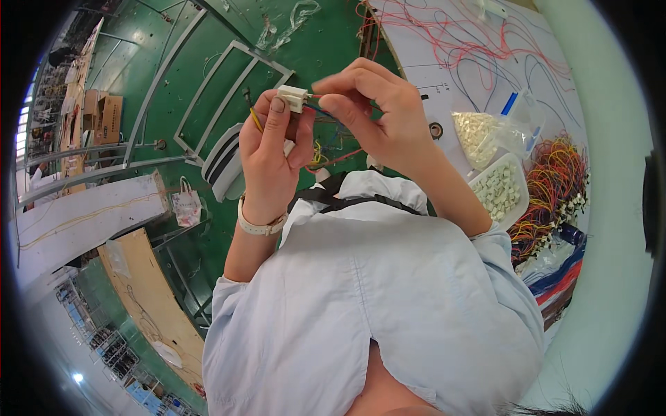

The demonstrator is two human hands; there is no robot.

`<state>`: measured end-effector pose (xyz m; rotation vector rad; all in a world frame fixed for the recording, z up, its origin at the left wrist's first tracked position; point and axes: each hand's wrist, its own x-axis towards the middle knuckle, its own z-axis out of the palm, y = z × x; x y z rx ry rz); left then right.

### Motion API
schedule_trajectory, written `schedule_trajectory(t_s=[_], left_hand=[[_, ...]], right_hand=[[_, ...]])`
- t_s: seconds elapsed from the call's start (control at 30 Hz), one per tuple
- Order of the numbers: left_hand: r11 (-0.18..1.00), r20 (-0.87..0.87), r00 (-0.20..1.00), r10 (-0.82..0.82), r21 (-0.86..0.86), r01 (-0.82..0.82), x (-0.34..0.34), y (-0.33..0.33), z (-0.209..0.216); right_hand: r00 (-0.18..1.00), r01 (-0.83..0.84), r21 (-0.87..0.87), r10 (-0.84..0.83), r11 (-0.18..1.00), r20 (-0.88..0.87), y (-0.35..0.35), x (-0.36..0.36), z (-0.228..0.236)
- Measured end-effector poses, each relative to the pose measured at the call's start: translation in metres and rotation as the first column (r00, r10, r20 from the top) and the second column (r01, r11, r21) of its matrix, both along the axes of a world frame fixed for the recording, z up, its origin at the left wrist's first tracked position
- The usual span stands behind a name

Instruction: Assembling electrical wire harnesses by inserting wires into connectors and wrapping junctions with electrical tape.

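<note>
My left hand (267,152) holds a small white plastic connector housing (294,98) up in front of me, its thumb pressed on the near face. A yellow wire (255,118) with a dark end sticks out beside the fingers of that hand. From the housing's right side come thin coloured wires, a blue one (318,109) and a red one among them. My right hand (388,114) is closed around these wires close to the housing, thumb and forefinger at the red one. Just what lies between those fingertips is partly hidden.
On the white table to the right are a bag of cream plastic parts (474,135), a white tub (524,216) of pale connectors, bundled coloured wires (555,184) and a tape roll (436,130). Loose red wires (472,41) lie farther off. Metal frames (201,90) stand on the green floor, left.
</note>
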<state>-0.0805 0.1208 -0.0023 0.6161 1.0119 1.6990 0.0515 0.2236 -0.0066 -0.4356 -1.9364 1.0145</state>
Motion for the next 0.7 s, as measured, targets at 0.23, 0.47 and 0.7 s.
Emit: schedule_trajectory(t_s=[0.23, 0.47, 0.7], left_hand=[[0.999, -0.27, 0.963, -0.005, -0.048, -0.009, 0.017, 0.008, -0.006], [0.94, -0.339, 0.889, -0.308, -0.253, 0.229, 0.005, 0.021, -0.012], [0.857, -0.333, 0.87, -0.362, -0.486, 0.171, 0.016, 0.026, -0.048]], right_hand=[[0.997, 0.068, 0.048, -0.066, 0.997, -0.049, 0.003, 0.006, -0.011], [0.999, 0.023, -0.074, -0.021, 0.997, 0.024, 0.02, 0.024, -0.034], [0.995, 0.099, -0.457, -0.074, 0.884, 0.072, 0.037, 0.065, -0.113]])
